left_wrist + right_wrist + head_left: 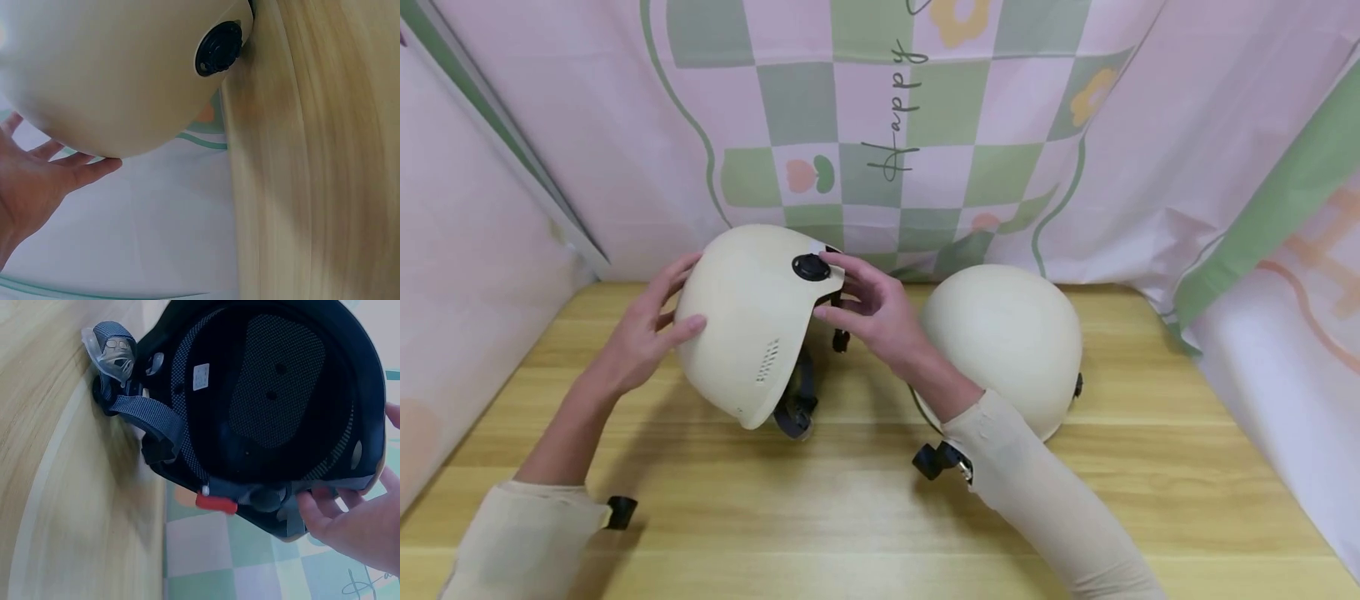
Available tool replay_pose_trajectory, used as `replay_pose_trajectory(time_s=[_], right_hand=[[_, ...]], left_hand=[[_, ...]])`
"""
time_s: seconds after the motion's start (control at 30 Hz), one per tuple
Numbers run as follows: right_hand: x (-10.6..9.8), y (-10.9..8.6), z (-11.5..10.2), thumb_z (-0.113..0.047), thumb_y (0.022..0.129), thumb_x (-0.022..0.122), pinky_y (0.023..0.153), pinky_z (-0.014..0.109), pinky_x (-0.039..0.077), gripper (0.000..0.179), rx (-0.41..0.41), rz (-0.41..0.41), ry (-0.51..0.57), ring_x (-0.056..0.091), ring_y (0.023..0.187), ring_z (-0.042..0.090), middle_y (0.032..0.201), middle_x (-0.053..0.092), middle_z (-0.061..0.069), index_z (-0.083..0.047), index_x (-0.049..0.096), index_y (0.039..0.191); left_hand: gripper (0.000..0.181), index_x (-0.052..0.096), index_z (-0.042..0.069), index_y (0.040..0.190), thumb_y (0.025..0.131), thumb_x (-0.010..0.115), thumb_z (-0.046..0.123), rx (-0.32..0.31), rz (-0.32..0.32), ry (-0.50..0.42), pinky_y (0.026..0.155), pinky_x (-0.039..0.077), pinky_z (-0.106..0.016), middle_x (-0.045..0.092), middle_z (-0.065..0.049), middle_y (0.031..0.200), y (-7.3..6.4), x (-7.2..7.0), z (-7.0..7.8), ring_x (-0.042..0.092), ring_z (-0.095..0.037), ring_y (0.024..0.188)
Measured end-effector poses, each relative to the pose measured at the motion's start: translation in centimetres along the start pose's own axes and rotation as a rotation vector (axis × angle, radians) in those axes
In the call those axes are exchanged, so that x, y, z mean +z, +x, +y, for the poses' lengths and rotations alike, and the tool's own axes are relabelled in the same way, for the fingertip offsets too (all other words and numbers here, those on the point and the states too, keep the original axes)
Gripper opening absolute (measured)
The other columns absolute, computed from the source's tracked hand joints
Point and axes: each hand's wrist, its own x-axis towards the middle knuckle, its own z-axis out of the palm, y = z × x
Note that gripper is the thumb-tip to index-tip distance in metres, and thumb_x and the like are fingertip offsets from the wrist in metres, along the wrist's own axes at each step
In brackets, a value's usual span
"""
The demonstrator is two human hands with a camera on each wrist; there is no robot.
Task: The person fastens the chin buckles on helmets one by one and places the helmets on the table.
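A cream helmet [741,321] is tilted on its side between my hands, its hollow facing right. My left hand [643,333] rests against the crown, thumb and fingers spread and fairly straight, fingertips on the shell. My right hand [880,312] pinches the rim beside a round black knob [811,267], thumb inside the edge. Black padding [278,381] lines the inside in the right wrist view. There, a grey chin strap [150,415] hangs by the wooden surface, and a red tab [216,504] shows at the rim. Another black knob [219,49] appears in the left wrist view.
A second cream helmet [1003,333] sits dome-up on the wooden table [820,525], partly behind my right forearm. Curtains with a checked print [865,108] hang along the back and sides. Small black devices [621,512] are strapped at both sleeves.
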Motion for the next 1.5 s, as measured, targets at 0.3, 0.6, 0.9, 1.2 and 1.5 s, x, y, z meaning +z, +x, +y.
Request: replay_pose_trajectory(time_s=[0.3,0.6,0.9,1.2,1.5], right_hand=[[0.1,0.5,0.3,0.009,0.091,0.071,0.104,0.045,0.051,0.067,-0.009,-0.055,-0.052,0.060,0.122,0.027,0.158,0.045,0.007,-0.003,0.048,0.153],[0.6,0.7,0.4,0.013,0.092,0.069,0.107,0.048,0.049,0.057,-0.056,0.024,-0.022,0.063,0.124,0.033,0.148,0.055,0.020,0.007,0.052,0.146],[0.7,1.1,0.2,0.013,0.091,0.067,0.111,0.049,0.045,0.058,-0.098,-0.023,-0.013,0.058,0.128,0.035,0.153,0.052,0.018,0.007,0.050,0.147],[0.9,1.1,-0.4,0.011,0.094,0.066,0.109,0.047,0.047,0.059,-0.096,-0.127,-0.064,0.058,0.128,0.031,0.155,0.046,0.015,0.004,0.047,0.149],[0.4,0.5,-0.2,0.011,0.094,0.065,0.109,0.044,0.047,0.065,-0.128,-0.164,-0.150,0.052,0.138,0.033,0.159,0.043,0.018,0.005,0.042,0.154]], left_hand=[[0.078,0.035,0.014,0.161,0.091,0.070,0.015,0.045,0.013,0.092,0.112,0.024,-0.077,0.033,-0.019,0.163,0.7,-0.1,1.1,0.026,-0.043,0.150],[0.081,0.038,0.020,0.161,0.090,0.076,0.018,0.038,-0.021,0.173,0.101,0.036,-0.080,0.031,-0.016,0.164,1.1,0.0,2.2,0.032,-0.042,0.145],[0.077,0.032,0.018,0.163,0.095,0.066,0.010,-0.015,-0.043,0.013,0.104,0.046,-0.062,0.031,-0.015,0.164,0.0,0.3,1.3,0.037,-0.051,0.142],[0.076,0.029,0.017,0.165,0.098,0.062,0.009,0.004,-0.087,0.002,0.100,0.041,-0.070,0.028,-0.014,0.166,-0.2,0.5,1.0,0.035,-0.048,0.143],[0.073,0.034,0.021,0.164,0.098,0.061,0.007,0.022,-0.074,0.021,0.103,0.048,-0.038,0.032,-0.010,0.164,-0.4,0.3,0.5,0.035,-0.033,0.141]])
